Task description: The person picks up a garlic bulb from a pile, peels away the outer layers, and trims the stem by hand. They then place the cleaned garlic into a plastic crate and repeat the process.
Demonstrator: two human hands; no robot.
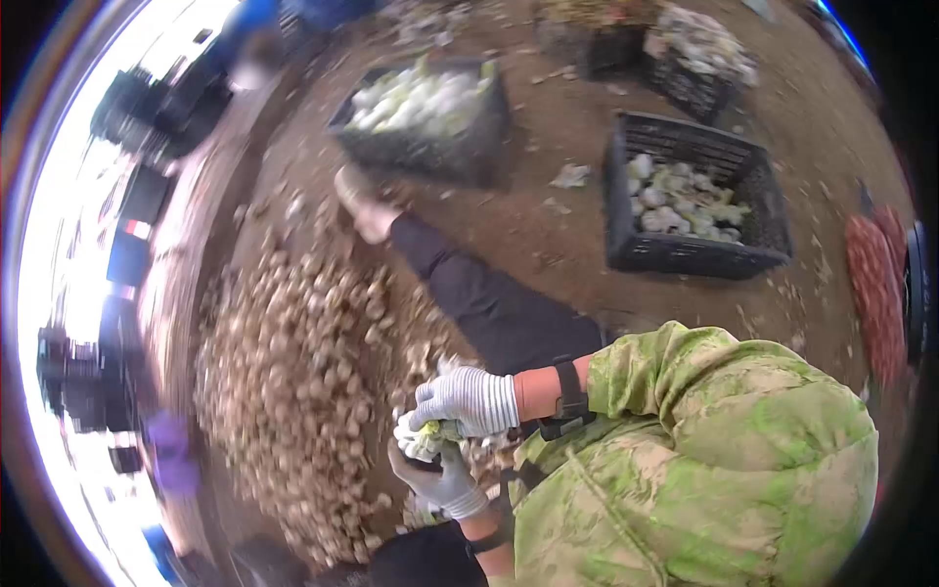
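Head view: both your gloved hands grasp one pale bulb [427,437].
Your right hand [468,401] and left hand [442,481] cover most of it; bulb heap [293,391] at nine o'clock blurs.

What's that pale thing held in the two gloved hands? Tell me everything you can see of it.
The bulb is a small, rounded lump, whitish with a yellow-green tinge, probably garlic like the tan heap beside it. Most of it is hidden: the right hand, in a striped white glove, wraps over its top, and the left hand, in a grey glove, cups it from below. Finer detail is blurred.
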